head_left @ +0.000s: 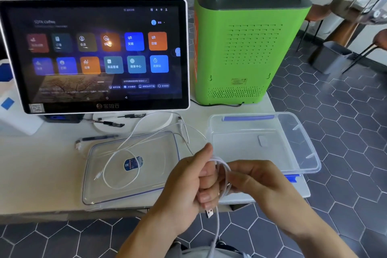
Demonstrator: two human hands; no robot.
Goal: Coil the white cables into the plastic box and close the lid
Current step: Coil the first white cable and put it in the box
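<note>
Both hands are working right at the table's point(41, 174) front edge; the left hand point(188, 182) is gripping a bundle of white cable point(224, 172) in its curled fingers, thumb sticking up, and the USB plug point(209, 213) is poking out below the fist; the right hand point(253, 178) is curling its fingers around the same loops from the other side, so both are holding that one coil; a tail of the cable is hanging down toward the person's lap.

The box point(301, 142) is sitting open just behind the hands, at the table's right corner, blue clips on its near and far rims; can't tell what the small pale thing inside it is; the lid point(100, 190) is lying flat to the left of the box, with a blue sticker in the middle; a second cable point(117, 165) is lying in a loose loop on the lid, its strands trailing back toward the screen point(94, 54); a third strand is running from near the hands up past the lid's right corner.

Behind all that, the screen is showing coloured app tiles; a green machine point(247, 48) is standing to its right; a couple of pens point(111, 123) are lying on the screen's round base.
</note>
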